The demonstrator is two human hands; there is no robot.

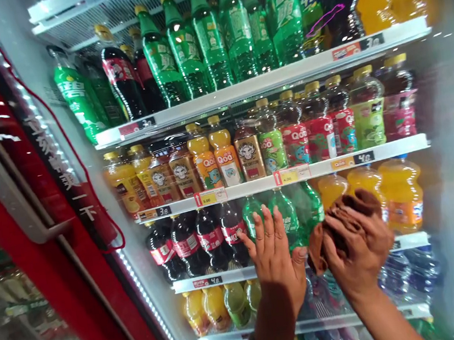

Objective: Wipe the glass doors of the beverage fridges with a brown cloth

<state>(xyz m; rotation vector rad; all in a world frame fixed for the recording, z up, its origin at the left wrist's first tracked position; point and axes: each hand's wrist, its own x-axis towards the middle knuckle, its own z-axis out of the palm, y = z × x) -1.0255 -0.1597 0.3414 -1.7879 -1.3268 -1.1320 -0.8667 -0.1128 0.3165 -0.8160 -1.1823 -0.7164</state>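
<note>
Both hands are raised in front of the drinks cooler (441, 199), apart from each other but near, and the step in hand looks like working a cloth over the cooler's front. The right hand (361, 255) is clenched around the brown cloth (365, 201), which is bunched and folded, one loose flap hanging at its left side; it covers part of the view of the orange bottles (402, 192) and sits just to the right of the green bottles (285, 221). The left hand (276, 266) grips nothing: its palm faces the shelves, fingers extended and thumb out, beside the cola bottles (209, 235). It seems to be braced flat on a clear pane, though whether either the palm or the cloth really touches glass I cannot tell. As I judge it, the next move calls for a firm hold on the bunched fabric, its loose flap gathered in, with even, light pressure from the right arm while the left palm steadies the reach.
</note>
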